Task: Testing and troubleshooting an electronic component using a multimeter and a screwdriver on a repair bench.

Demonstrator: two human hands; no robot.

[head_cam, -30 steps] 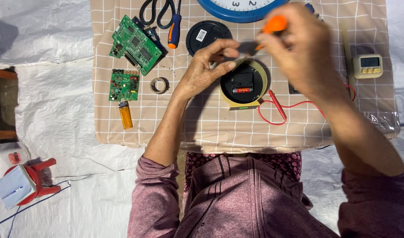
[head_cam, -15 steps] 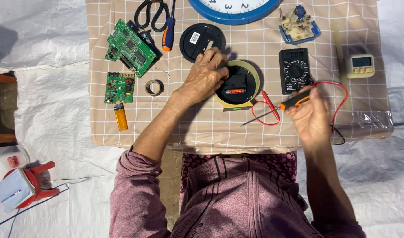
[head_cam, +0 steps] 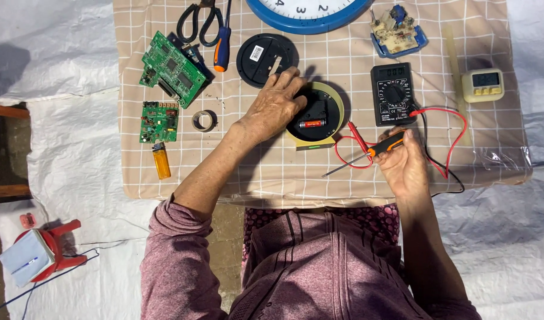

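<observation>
A person seated at a checked cloth [head_cam: 284, 178] works on a small round clock [head_cam: 316, 115] lying face down near its middle, the open back showing a single battery [head_cam: 311, 124] in its slot. The left hand [head_cam: 273, 106] lies flat over the clock's left rim, fingers loosely spread and gripping nothing. The right hand [head_cam: 404, 163] is closed around an orange-handled screwdriver [head_cam: 367, 155], its tip hanging above bare cloth near the front edge, where most of the free room lies. A black multimeter [head_cam: 393, 93] sits just right of the clock, its red leads [head_cam: 444, 139] looping past the right hand. A detached round black cover [head_cam: 265, 58] lies just above the left hand; circuit boards [head_cam: 168, 80], scissors [head_cam: 202, 21] and a lighter [head_cam: 161, 161] crowd the left side. Half a second earlier the right hand held the screwdriver farther right, and the left hand sat the same.
</observation>
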